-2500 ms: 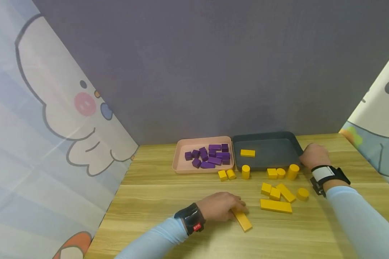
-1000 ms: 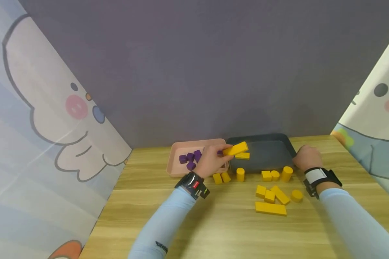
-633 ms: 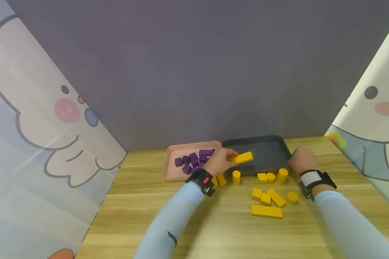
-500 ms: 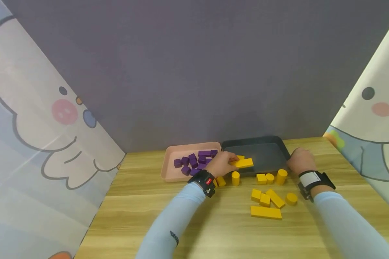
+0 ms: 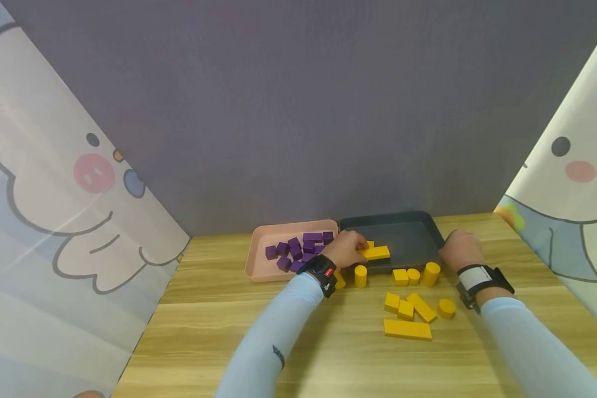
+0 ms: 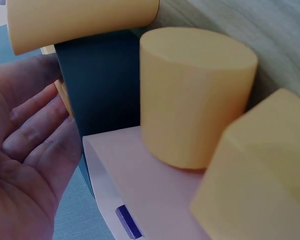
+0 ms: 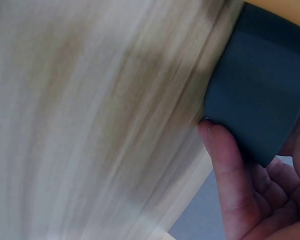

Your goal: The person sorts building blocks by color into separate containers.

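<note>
My left hand [image 5: 347, 249] pinches a flat yellow rectangular block [image 5: 376, 253] low over the left part of the dark grey tray [image 5: 408, 243]. Another yellow block [image 5: 371, 244] lies in that tray just behind, partly covered. In the left wrist view the left hand [image 6: 32, 130] reaches over the tray's wall [image 6: 102, 85], which hides most of the held block. My right hand [image 5: 461, 250] grips the tray's right end. The right wrist view has the right hand's fingers [image 7: 230, 165] against the tray's outer wall [image 7: 260, 80], the others curled beside it.
A pink tray [image 5: 255, 260] of several purple blocks stands left of the dark one. In front of the trays are yellow cylinders [image 5: 360, 276] [image 5: 431, 274], small blocks [image 5: 400, 277], a disc [image 5: 446, 308] and a long flat block [image 5: 407, 329] on the wooden table [image 5: 219, 331].
My left hand picked up the flat yellow block from the table, carried it up and right over the pink tray, and lowered it at the dark tray. My right hand stayed at the tray's end.
</note>
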Tool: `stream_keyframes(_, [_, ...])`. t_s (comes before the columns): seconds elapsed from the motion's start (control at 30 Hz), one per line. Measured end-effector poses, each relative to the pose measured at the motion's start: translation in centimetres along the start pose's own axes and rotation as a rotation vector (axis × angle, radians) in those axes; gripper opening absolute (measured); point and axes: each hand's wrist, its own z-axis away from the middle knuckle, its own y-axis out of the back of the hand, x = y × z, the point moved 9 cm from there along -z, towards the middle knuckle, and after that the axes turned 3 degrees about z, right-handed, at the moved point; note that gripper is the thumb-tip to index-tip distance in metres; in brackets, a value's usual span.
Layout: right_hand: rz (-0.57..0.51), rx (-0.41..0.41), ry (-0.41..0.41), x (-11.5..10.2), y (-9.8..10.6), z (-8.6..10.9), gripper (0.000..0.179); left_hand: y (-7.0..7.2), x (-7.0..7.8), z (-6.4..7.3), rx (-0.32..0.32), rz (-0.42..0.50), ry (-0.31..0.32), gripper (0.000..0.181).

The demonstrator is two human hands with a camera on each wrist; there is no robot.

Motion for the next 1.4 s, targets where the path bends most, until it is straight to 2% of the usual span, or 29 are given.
stream_keyframes(0.3, [-0.003,0.029,0.005,0.0,0.2,0.1,0.021,-0.4,-0.1,-0.7,-0.002,-0.009,-0.012,0.035])
stream_keyframes(0.63, [0.002,0.015,0.002,-0.5,0.1,0.5,0.02,-0.5,-0.3,-1.1,0.016,-0.025,0.017,0.036])
stream_keyframes(0.83, [0.006,0.014,0.006,-0.2,0.0,0.2,0.022,0.1,0.2,-0.6,0.056,-0.069,-0.021,0.037])
stream_keyframes(0.93, [0.01,0.024,0.016,-0.1,0.0,0.0,0.023,0.8,0.6,0.0,0.082,-0.084,-0.048,0.034])
stream_keyframes(1.1, [0.013,0.022,0.031,-0.2,-0.1,-0.1,0.021,2.4,0.8,1.9,0.121,-0.071,-0.079,0.033])
stream_keyframes(1.3, [0.005,0.027,0.06,-0.2,0.0,-0.1,0.022,4.4,1.1,4.7,0.163,-0.001,-0.121,0.043])
stream_keyframes(1.4, [0.006,0.029,0.077,-0.1,0.2,-0.2,0.024,5.3,1.3,6.3,0.214,-0.023,-0.153,0.052])
